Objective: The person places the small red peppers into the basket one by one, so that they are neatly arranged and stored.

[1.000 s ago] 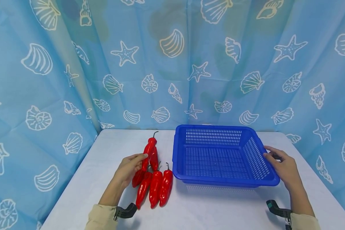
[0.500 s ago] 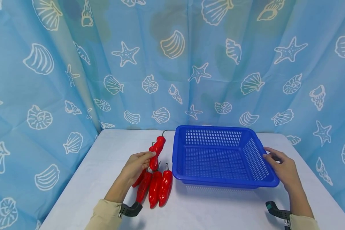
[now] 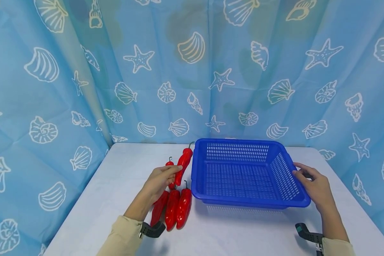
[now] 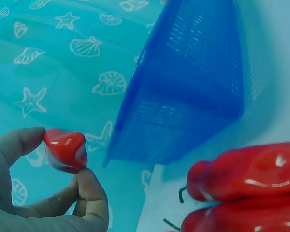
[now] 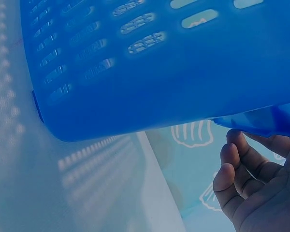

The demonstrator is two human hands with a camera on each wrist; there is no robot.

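Head view first: the left hand (image 3: pixel 162 179) has a red pepper (image 3: pixel 185 159) pinched around its middle, stem up and leaning right, just beside the left rim of the blue basket (image 3: pixel 249 202). There's the danger spot! The stem meets the rim's corner from this angle; if it really is that close, a sideways move made too low could snag it and twist the pepper loose. Nearer us, the loose peppers (image 3: pixel 184 209) lie on the worktop (image 3: pixel 236 236), close by that arm, and a low wrist could scatter them. Across the way, the right hand (image 3: pixel 314 185) is at the basket's right rim.

Left wrist view, and it's a delicate hold: thumb on one side, fingers (image 4: pixel 91 186) on the other, tips clamped on the pepper, which sits between them, seen end-on. Small contact on glossy skin, so a roll or a slip looks the likeliest trouble. Open space shows between pepper and basket here.

Right wrist view: fingers slightly spread, tips just under the rim, basket wall alongside. Do they clamp it or merely rest there? I can't tell; a loose touch could let the basket skid if bumped.
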